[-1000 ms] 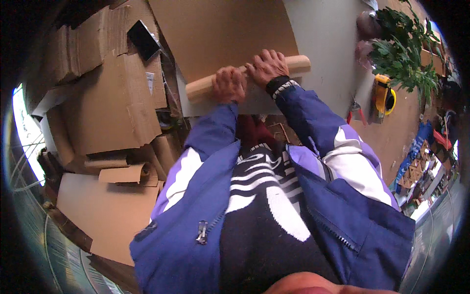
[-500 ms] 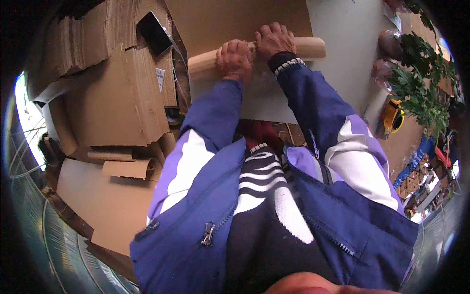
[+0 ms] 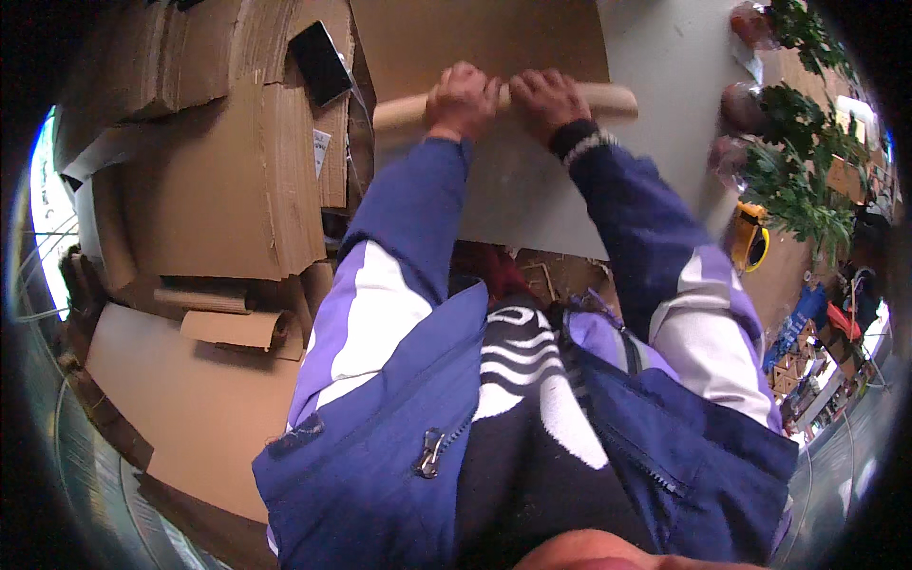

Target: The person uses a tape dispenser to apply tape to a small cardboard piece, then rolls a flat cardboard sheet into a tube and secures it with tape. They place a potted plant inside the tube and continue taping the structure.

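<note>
A rolled-up piece of brown cardboard (image 3: pixel 610 102) lies crosswise at the near end of a flat cardboard sheet (image 3: pixel 494 38), over a pale tabletop (image 3: pixel 532 204). My left hand (image 3: pixel 464 100) presses on it left of its middle, fingers curled over the top. Close beside it, my right hand (image 3: pixel 548 100) grips the same roll with bent fingers. Both ends of the roll stick out past my hands. Whether the roll and the sheet are one piece is hard to make out.
Stacked cardboard (image 3: pixel 199 180) fills the left, with a dark phone (image 3: pixel 320 63) on it. Nearer lie small cardboard rolls (image 3: pixel 233 329). On the right stand leafy plants (image 3: pixel 807 195) with wrapped pots (image 3: pixel 743 106) and a yellow-and-black object (image 3: pixel 749 237).
My right hand has come slightly nearer to me and my left has moved slightly away. The roll lies a little more level. The whole view has also shifted slightly.
</note>
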### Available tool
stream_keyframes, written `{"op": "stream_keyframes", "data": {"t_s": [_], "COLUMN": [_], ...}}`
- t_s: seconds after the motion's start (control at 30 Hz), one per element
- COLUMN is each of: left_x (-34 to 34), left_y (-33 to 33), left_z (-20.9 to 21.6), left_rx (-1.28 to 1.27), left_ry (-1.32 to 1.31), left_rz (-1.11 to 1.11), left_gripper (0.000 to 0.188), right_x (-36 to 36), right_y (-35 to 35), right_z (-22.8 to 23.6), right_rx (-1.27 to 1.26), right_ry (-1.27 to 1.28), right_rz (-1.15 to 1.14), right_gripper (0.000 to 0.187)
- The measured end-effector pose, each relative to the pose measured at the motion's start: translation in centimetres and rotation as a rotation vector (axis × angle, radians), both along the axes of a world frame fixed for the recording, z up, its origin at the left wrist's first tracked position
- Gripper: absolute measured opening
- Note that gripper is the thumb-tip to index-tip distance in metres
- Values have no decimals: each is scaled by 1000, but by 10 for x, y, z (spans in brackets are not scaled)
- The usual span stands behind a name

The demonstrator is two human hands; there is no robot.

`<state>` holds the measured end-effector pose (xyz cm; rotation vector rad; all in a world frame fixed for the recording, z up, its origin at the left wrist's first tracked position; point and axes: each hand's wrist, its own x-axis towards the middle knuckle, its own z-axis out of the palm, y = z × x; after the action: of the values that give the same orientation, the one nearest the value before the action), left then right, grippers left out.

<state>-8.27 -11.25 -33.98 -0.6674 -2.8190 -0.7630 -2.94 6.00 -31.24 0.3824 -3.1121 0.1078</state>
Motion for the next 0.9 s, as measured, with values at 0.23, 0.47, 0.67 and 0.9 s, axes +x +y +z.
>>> {"op": "stream_keyframes", "data": {"t_s": [0.23, 0.47, 0.67, 0.9], "left_x": [201, 90, 104, 55], "left_y": [-56, -6, 4, 22], "left_z": [32, 0, 15, -6], "left_rx": [78, -116, -159, -233], "left_ry": [134, -172, 215, -74], "left_rz": [-293, -267, -180, -205], "left_gripper": [23, 14, 16, 21], "right_x": [192, 168, 117, 98], "right_y": [-10, 5, 15, 16], "right_z": [12, 11, 10, -3], "right_rx": [-101, -210, -232, -263], "right_ry": [-311, 22, -197, 218], "right_rz": [-80, -309, -471, -426], "right_gripper": [44, 45, 34, 27]}}
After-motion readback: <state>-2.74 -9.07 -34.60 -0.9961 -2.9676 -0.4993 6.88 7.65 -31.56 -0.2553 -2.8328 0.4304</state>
